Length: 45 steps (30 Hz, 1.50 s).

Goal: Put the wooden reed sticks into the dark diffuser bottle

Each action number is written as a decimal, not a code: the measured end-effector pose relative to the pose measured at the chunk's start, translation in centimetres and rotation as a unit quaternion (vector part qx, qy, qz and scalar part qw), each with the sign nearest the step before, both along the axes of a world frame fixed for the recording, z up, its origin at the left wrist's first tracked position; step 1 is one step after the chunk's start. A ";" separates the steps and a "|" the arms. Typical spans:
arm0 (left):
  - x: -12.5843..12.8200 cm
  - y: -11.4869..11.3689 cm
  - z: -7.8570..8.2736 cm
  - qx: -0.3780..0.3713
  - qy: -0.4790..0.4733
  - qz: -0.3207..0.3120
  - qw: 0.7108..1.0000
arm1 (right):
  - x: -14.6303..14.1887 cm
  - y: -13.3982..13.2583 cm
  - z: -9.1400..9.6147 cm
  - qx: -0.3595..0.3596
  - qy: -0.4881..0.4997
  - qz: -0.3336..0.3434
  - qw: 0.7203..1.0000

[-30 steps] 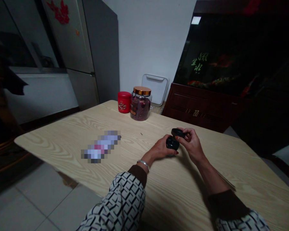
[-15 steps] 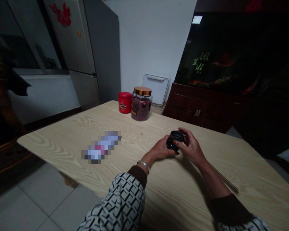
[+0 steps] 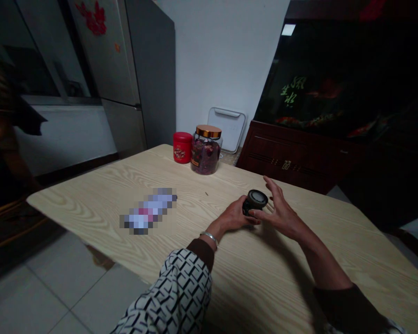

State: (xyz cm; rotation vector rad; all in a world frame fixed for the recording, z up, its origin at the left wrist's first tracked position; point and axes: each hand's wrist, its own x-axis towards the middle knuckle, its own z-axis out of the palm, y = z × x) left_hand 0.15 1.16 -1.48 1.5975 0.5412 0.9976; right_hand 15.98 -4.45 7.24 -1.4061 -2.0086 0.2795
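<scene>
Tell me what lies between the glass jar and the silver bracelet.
Head view: a small dark sliver lies on the table between the glass jar and the silver bracelet.

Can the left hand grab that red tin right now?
Probably not right away: the left hand is busy holding the small black container, and the red tin stands farther back. The big glass jar beside it might also be partly in the way.

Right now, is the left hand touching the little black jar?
Touching. The head view shows the left hand curled against the side of the little black jar, with no gap between them.
</scene>
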 end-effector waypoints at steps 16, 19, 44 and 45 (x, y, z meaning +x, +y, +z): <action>-0.4 -0.3 0.3 0.012 0.045 0.040 0.998 | 1.2 -1.2 1.5 -0.023 0.039 -0.017 0.999; -0.3 -0.2 0.3 0.015 0.049 0.045 0.998 | 1.2 -1.4 2.3 -0.012 0.027 -0.131 0.991; -0.4 -0.7 0.5 0.019 0.049 0.038 0.998 | -0.6 -0.2 -2.0 0.039 0.033 -0.045 0.998; -0.5 -0.8 0.6 0.022 0.049 0.042 0.998 | -0.5 -0.4 -2.4 0.037 0.052 -0.049 0.997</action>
